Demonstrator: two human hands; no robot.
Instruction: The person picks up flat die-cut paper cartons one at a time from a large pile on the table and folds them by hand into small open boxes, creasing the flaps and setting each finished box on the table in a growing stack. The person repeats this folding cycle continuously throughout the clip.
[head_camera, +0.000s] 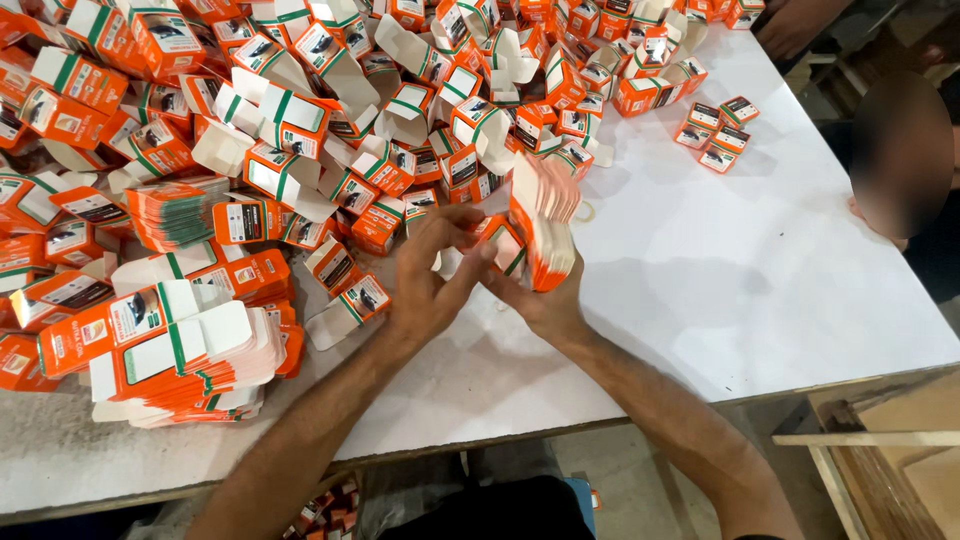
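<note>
Bare forearms, no sleeves; dark trousers below.

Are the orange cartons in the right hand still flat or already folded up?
Flat: the right hand grips a fanned stack of orange-and-white cardboard carton blanks, thin edges showing; the left hand touches the front one.

Bright, even light; soft shadows.

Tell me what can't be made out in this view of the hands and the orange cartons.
- Head view: whether the left hand grips one carton or only touches it; its fingers cover the spot.
- How many flat cartons are in the stack held by the right hand; edges blur together.
- The small cartons at the far table side: too small for detail.
- The carton pile: cut off by the left and top edges.
</note>
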